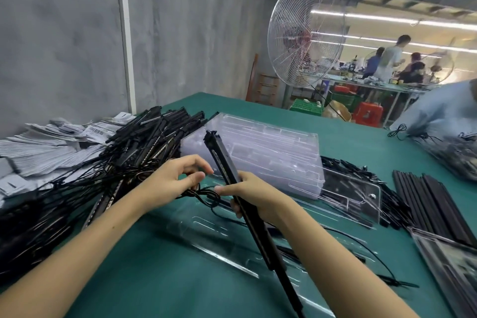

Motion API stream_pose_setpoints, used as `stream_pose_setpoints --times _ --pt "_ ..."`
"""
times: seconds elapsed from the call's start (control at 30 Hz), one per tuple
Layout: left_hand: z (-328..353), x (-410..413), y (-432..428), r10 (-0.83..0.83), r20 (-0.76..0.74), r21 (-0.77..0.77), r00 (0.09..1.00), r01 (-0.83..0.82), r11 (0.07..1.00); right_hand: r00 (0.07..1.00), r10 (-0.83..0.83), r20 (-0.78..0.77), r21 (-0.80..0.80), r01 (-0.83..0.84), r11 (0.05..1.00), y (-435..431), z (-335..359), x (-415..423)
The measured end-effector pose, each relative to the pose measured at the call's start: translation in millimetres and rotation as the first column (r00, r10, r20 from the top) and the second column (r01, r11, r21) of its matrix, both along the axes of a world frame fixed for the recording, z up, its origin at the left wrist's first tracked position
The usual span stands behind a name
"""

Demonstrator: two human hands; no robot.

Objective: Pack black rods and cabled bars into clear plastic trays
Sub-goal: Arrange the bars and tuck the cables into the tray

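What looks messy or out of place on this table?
The heap of cabled bars on the left: bars cross at all angles, cables tangled, spilling over the paper leaflets. The black rods on the right lie in neat rows.

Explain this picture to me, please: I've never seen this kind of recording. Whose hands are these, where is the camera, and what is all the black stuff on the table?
There is no machine here: a person works with two bare hands, and the single camera sits on their head, looking forward and down. That is why both forearms reach in from the bottom edge. The right hand grips a long black bar, tilted with its far end raised. The left hand appears to pinch a thin cable. On the green table lie a tangled heap of cabled bars at the left, a stack of clear trays in the middle, one flat tray under the hands, and a row of black rods at the right. Paper leaflets sit at the far left.
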State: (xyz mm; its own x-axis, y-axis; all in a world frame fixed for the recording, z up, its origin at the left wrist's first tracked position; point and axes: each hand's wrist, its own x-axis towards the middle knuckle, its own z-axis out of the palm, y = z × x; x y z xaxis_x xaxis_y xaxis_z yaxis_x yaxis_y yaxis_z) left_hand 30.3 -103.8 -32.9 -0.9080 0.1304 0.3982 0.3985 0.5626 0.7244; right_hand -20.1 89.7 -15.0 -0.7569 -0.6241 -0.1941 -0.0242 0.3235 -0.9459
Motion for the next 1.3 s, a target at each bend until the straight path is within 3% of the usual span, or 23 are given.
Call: stream_pose_setpoints --times 0.17,0.33,0.43,0.53,0.7,0.9,1.07,1.23,1.3 --pt "0 6 6 0.056 -0.172 -0.214 0.984 -0.093 0.972 0.993 0.103 0.063 -0.065 -0.098 0.993 2 0 0" --pt "2 12 9 -0.035 -0.405 -0.569 0.913 -0.222 0.792 0.996 0.067 0.056 0.027 -0.069 0.997 -6 -6 5" --pt "3 14 16 0.195 -0.210 -0.555 0.958 -0.281 0.783 0.999 0.027 0.041 0.050 -0.029 0.998 -7 -9 4" --pt "5 12 19 0.333 0.001 -0.606 0.943 -0.265 0.750 0.998 0.027 0.062 0.078 -0.032 0.996 -7 -10 4" --pt "-4 20 33 0.359 -0.030 -0.805 0.933 -0.236 0.544 0.989 0.050 0.137 0.052 -0.058 0.997 -6 -12 7" --pt "-28 29 52 0.476 -0.265 -0.793 0.839 -0.470 0.388 0.980 0.077 0.181 0.068 -0.090 0.994 -8 -13 10" --pt "-34 33 52 0.402 -0.491 -0.663 0.773 -0.631 0.403 0.929 0.069 0.364 0.019 -0.081 0.997 -6 -11 9" --pt "-43 31 51 0.434 -0.558 -0.635 0.707 -0.701 0.326 0.901 0.101 0.423 0.018 -0.119 0.993 -4 -6 8" --pt "-44 32 52 0.450 -0.542 -0.625 0.710 -0.698 0.350 0.909 0.123 0.399 0.012 -0.139 0.990 -4 -4 10"
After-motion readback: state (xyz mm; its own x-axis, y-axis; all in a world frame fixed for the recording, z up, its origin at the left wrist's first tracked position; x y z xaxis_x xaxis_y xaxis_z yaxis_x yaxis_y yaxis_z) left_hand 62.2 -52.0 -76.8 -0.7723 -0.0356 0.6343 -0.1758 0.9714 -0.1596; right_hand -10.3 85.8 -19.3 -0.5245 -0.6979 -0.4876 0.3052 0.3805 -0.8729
